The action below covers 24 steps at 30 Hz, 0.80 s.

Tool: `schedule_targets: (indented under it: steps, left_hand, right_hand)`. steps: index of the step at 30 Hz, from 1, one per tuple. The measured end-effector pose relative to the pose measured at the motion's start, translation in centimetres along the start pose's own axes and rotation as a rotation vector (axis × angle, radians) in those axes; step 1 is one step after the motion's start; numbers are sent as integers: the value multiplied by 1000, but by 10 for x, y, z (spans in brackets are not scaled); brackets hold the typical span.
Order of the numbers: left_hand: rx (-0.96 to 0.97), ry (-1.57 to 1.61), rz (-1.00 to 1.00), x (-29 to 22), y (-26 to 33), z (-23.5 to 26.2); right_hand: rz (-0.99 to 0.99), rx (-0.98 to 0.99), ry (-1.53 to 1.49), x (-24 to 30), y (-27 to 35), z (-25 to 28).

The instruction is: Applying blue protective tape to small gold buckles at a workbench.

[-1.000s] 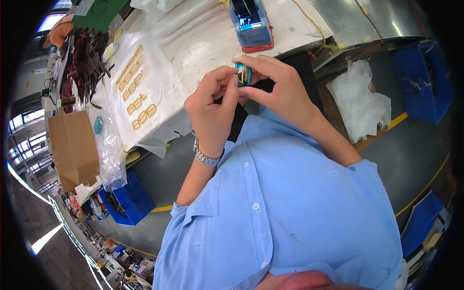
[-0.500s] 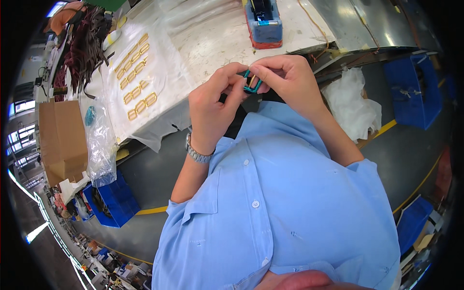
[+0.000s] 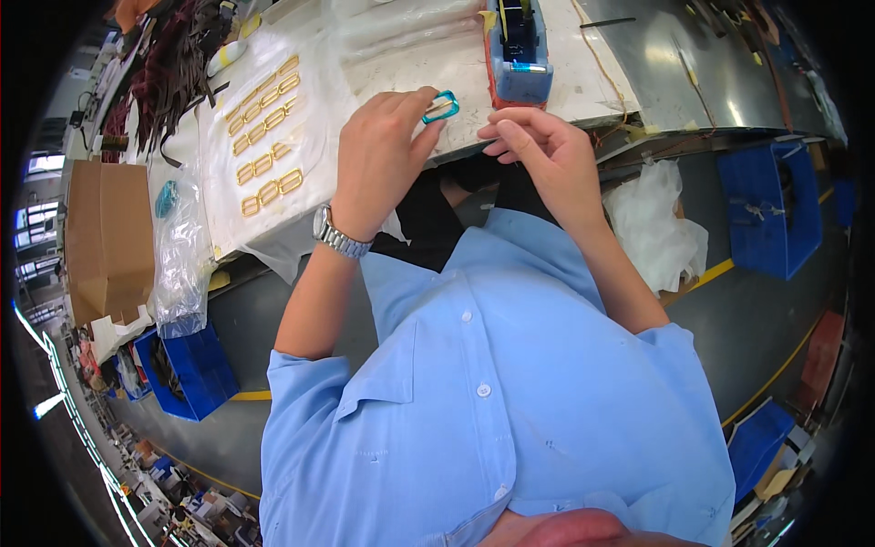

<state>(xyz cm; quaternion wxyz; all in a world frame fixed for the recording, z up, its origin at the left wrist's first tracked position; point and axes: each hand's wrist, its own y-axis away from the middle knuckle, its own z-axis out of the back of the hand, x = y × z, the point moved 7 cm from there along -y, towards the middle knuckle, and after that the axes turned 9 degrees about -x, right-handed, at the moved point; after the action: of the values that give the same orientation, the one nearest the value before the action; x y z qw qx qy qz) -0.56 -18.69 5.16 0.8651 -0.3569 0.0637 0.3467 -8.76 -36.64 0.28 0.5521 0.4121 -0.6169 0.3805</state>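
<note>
Grey workshop floor [image 3: 260, 319] runs under everything, crossed by a yellow line [image 3: 253, 396], and a white-topped bench [image 3: 460, 68] stands before the person in the blue shirt [image 3: 428, 392]. From where I stand, the left hand [image 3: 383, 146] has a small turquoise frame [image 3: 441, 107] pinched at its fingertips, a pale gold strip showing inside it, held just over the front of the bench. That wrist wears a metal watch [image 3: 342, 239]. The right hand [image 3: 547, 159] is released, fingers loosely curled around nothing, near the bench edge and apart from the frame.

I'd call this one-handed handling of a single piece, with the right hand free to help. Any next move, to my eye, calls for a light, steady pinch, since so little of the frame is gripped, and for care near the loose pieces alongside.

Those are gold buckles [image 3: 259, 200], lying in slanting rows on a white plastic sheet [image 3: 319, 128] left of the hands. Ahead, toward the right, stands a blue tape dispenser [image 3: 521, 73] with a red base. Farther out I see dark strips [image 3: 182, 73] heaped at the far left, a cardboard box [image 3: 100, 237] beside a clear plastic bag [image 3: 182, 264], and, off to the right, a white plastic bundle [image 3: 658, 223] near a blue bin [image 3: 775, 210].
</note>
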Motion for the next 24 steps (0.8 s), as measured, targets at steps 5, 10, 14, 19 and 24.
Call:
schedule_targets:
  steps: [5,10,14,19,24]
  left_hand:
    - [75,-104,-36,42,-6,-22]
    - [49,-111,-14,44,-1,-24]
    - [-70,-34,29,33,12,-19]
    - [-140,-43,61,33,16,-19]
    - [-70,-96,32,41,5,-27]
  right_hand:
    - [296,-234,140,46,-27,62]
    - [301,-193,270,39,-52,68]
    - [277,-154,330,25,-69,64]
    - [267,-119,369,12,-83,56]
    - [139,-129,437,12,-82,50]
